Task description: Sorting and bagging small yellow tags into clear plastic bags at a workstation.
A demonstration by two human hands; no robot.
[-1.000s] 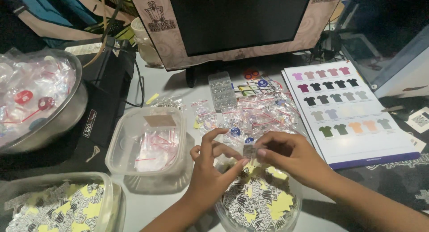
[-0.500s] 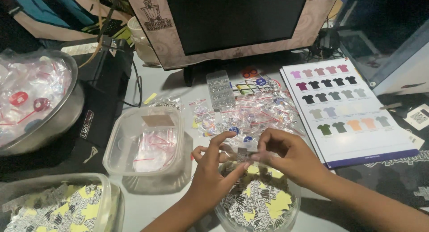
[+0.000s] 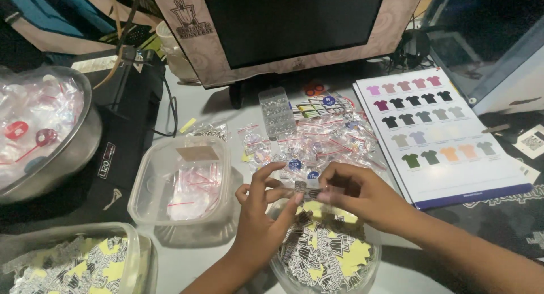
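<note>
Hands meet near the middle of a cluttered desk, seen from above. The left hand (image 3: 262, 206) and the right hand (image 3: 357, 192) together pinch a small black-and-white sticker (image 3: 301, 187) between their fingertips, each gripping one end. The sticker hangs just above a round clear tub (image 3: 294, 271) filled with more black-and-white stickers and yellow backing pieces, at the near edge of the desk.

Just beyond the hands lies a loose pile of small clear zip bags (image 3: 317, 138) with red seal strips, some holding blue round pieces. To the left sits a square clear container (image 3: 184, 183) with a few such bags inside. At the near left corner is another clear container (image 3: 73, 268) packed with stickers. A metal bowl (image 3: 68, 152) full of bagged items stands at the far left. To the right lies a printed chart (image 3: 436, 132) showing rows of coloured shirts. A dark monitor (image 3: 289, 22) with a patterned frame stands at the far side.
</note>
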